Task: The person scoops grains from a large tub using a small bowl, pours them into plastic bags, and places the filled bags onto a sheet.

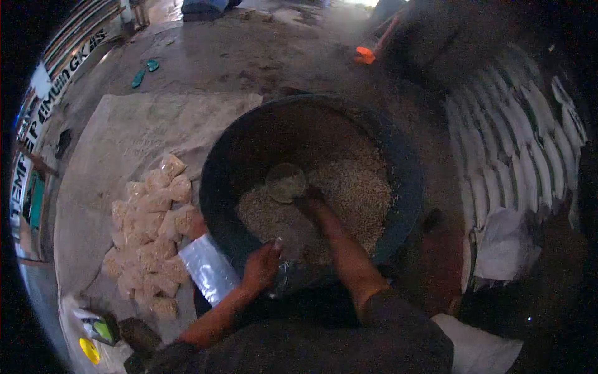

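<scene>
A big dark round tub (408,218) stands in front of me, part filled with pale beans (349,193). Inside it, my right hand (309,201) is closed on a round, light-coloured scoop (286,182), which is just above the beans. My left hand (263,265) is at the tub's near side, its fingers pinched on a clear plastic bag (283,274). The bag's outline is faint against the dark tub. Left of that hand lies a stack of flat clear plastic bags (212,269).
A heap of filled clear bags (152,227) rests on a pale mat (87,206) at left. Rows of long pale wrapped packs (511,149) lie at right. Green sandals (145,73) and an orange object (365,55) are on the floor beyond.
</scene>
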{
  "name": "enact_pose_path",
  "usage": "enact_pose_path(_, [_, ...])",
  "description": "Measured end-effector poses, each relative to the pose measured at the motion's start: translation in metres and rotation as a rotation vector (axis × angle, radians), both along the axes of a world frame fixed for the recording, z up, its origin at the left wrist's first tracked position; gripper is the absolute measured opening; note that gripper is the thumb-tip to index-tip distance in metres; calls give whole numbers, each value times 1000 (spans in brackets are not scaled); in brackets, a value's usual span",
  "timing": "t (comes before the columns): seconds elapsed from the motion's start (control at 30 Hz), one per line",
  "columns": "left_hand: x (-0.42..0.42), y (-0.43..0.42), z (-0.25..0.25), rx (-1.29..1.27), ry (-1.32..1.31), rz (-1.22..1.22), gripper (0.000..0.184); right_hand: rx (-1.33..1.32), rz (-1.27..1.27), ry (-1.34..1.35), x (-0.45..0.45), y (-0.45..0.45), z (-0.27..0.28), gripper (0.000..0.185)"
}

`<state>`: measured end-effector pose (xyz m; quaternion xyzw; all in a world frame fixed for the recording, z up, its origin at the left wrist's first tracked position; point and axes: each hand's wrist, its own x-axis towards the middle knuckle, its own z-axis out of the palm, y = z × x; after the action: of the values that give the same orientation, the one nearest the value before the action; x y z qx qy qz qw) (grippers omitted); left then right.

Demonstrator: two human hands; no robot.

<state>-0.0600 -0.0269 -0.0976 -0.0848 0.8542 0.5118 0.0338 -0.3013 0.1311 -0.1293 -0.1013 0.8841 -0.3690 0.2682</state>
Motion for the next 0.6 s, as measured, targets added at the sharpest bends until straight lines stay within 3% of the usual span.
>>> enact_pose_path(0.13, [-10,-9,30,178,-113,16,43,-7,-184,73,-16,-52,-43,42])
enact_pose_path(0.23, [-8,-13,20,388,-317,118,39,79,-206,208,-36,-52,-31,46])
enact_pose_path(0.33, [-15,-13,6,455,-413,97,38,360,-261,701,-41,-13,24,50])
enact_pose_path(0.37, [-17,-20,24,487,-448,13,39,482,-298,840,-43,7,46,52])
enact_pose_path(0.4, [-20,-20,30,482,-464,-33,39,574,-328,864,-46,24,63,53])
enact_pose_path(0.47, [-24,-18,38,424,-475,-89,40,659,-353,663,-57,57,92,56])
enact_pose_path(0.6, [-21,-20,14,364,-310,-181,37,371,-575,504,-84,53,63,57])
